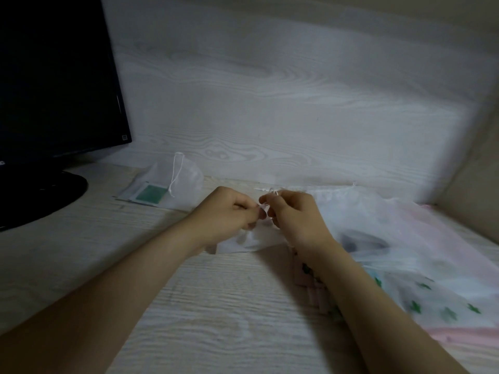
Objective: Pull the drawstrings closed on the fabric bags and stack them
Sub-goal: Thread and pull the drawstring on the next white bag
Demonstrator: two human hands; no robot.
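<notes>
A small white mesh bag [251, 240] lies on the desk in the middle, partly under my hands. My left hand [228, 213] and my right hand [293, 214] meet above its top, and each pinches the thin white drawstring [266, 207] between curled fingers. Farther back on the left lies a second white mesh bag [186, 176], its drawstring looped over it and a green patch showing through. On the right a larger sheer white bag [378, 230] lies over printed cloth.
A black monitor [54, 76] on a round base [40, 195] stands at the left. A pale wood-grain wall rises behind the desk [216, 306]. Pink cloth [464, 333] and fabric with green prints [445, 311] cover the desk's right side.
</notes>
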